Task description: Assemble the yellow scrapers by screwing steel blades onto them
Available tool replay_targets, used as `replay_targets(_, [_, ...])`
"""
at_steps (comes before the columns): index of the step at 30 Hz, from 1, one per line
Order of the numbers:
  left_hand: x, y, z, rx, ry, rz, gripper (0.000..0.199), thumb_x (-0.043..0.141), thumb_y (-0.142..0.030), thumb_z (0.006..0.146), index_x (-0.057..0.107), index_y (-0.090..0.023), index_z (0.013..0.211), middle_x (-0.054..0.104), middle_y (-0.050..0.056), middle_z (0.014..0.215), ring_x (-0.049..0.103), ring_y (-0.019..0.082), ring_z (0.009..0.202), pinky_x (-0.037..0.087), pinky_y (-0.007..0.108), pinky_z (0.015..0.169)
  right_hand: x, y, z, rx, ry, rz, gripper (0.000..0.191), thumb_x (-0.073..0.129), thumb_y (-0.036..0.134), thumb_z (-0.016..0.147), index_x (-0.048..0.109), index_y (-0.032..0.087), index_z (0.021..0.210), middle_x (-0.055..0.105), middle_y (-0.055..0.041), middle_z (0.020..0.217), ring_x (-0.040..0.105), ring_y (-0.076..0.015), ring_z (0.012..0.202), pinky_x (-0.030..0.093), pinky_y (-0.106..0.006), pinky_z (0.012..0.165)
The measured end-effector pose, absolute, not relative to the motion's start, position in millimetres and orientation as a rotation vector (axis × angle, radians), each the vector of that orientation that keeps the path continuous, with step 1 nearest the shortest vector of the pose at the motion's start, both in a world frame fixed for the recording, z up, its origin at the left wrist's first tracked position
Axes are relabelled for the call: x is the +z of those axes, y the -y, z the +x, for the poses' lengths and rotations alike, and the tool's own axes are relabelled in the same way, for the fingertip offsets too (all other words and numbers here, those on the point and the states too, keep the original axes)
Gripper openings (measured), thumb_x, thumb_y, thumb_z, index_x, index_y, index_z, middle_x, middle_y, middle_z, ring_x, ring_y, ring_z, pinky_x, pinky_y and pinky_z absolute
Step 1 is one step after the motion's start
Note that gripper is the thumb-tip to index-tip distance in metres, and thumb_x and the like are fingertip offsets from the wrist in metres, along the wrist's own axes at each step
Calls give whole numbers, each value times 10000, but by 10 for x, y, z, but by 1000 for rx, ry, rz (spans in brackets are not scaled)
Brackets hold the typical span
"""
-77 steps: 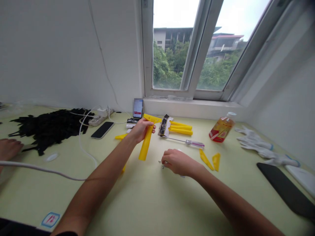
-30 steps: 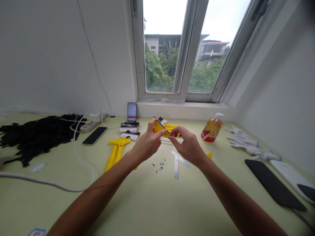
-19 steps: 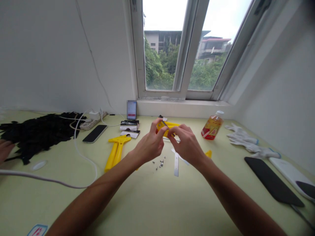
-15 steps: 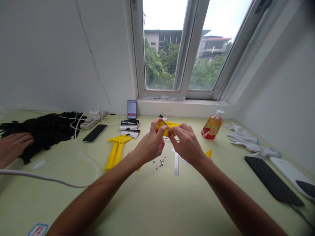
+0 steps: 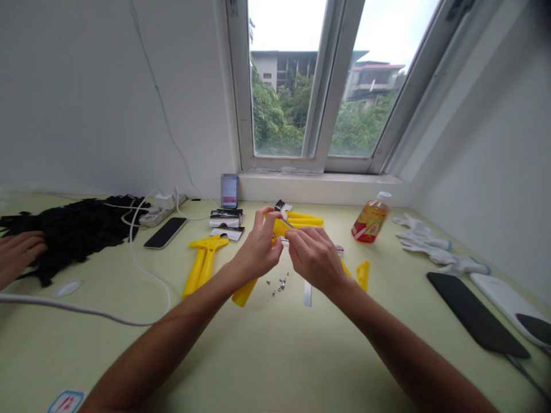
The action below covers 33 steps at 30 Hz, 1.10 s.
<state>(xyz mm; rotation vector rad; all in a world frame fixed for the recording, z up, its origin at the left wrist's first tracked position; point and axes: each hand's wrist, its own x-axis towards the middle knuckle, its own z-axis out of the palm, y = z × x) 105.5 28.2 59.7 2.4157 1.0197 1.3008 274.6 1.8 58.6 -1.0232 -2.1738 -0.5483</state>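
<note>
My left hand (image 5: pixel 258 246) and my right hand (image 5: pixel 314 255) are raised close together over the middle of the table. Between their fingertips runs a thin grey metal strip (image 5: pixel 287 223), pinched at both ends. A yellow plastic piece (image 5: pixel 244 293) sticks out below my left hand, mostly hidden by it. More yellow pieces (image 5: pixel 305 218) lie behind my hands. Several small screws and nuts (image 5: pixel 282 284) are scattered on the table just below them. A flat metallic blade (image 5: pixel 307 293) lies partly under my right hand. Right of my right wrist is another yellow piece (image 5: pixel 363 275).
Yellow scrapers (image 5: pixel 206 258), a phone (image 5: pixel 166 233) and a power strip (image 5: pixel 161 212) lie left. Another person's hand (image 5: pixel 19 255) touches a black heap (image 5: pixel 86 229). A bottle (image 5: pixel 370 221), white gloves (image 5: pixel 434 246) and a black slab (image 5: pixel 477 315) are right.
My right fingers have closed further round the strip, and its angle has changed. More of the yellow piece shows below my left hand. The other person's hand has shifted slightly left.
</note>
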Motion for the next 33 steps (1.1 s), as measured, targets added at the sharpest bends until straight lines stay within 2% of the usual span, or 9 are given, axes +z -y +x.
replay_targets(6, [607,-297,1038,1270,-1059,2440,445,489,-15,788,394,-231,1165,375,117,1305,544,205,1100,514,388,925,540,-37,2724,-507,2147,-986,220,456,65,892,605,201,980,707,-92,953,590,-259,1018,398,-421,915])
replay_targets(15, [629,-318,1017,1197,-1046,2416,398,497,-34,794,406,-234,1126,373,106,1304,559,169,1010,537,324,818,571,-123,2828,-116,2033,-949,218,446,72,905,577,197,1026,682,-89,969,587,-236,1013,415,-410,918])
replay_targets(20, [650,-325,1005,1198,-1045,2425,351,498,-41,800,415,-229,1084,398,102,1279,555,174,1040,529,332,842,627,-113,2837,37,1940,-959,203,441,96,920,576,222,1004,686,-59,980,599,-215,997,415,-406,926])
replay_targets(24, [656,-327,988,1156,-1071,2450,319,499,-55,807,433,-226,1067,410,98,1287,578,136,892,545,322,779,644,-136,2847,185,1793,-1011,171,456,161,921,571,225,1030,676,-80,1076,605,-226,1044,443,-423,922])
replay_targets(26, [663,-321,979,1126,-1066,2472,310,496,-68,820,442,-230,1079,406,99,1314,583,132,877,554,326,768,632,-169,2854,362,1687,-1070,168,513,234,899,553,217,1061,658,-99,1127,615,-229,1026,472,-421,884])
replay_targets(28, [669,-314,973,1107,-1028,2513,302,492,-78,837,451,-232,1093,403,101,1332,590,150,946,555,339,810,610,-207,2859,651,1610,-1089,252,562,322,873,520,211,1095,677,-90,1050,640,-212,909,500,-393,791])
replay_targets(30, [669,-312,969,1089,-980,2571,302,491,-86,851,459,-232,1113,406,106,1342,595,165,999,550,349,849,587,-237,2857,937,1549,-1048,332,592,380,845,488,206,1108,687,-37,864,638,-185,756,496,-355,698])
replay_targets(33, [657,-317,967,1012,-999,2688,348,485,-104,870,465,-241,1189,392,129,1395,633,156,897,572,338,764,577,-253,2847,1125,1443,-1000,410,665,388,775,474,203,1088,628,42,664,594,-154,622,466,-325,646])
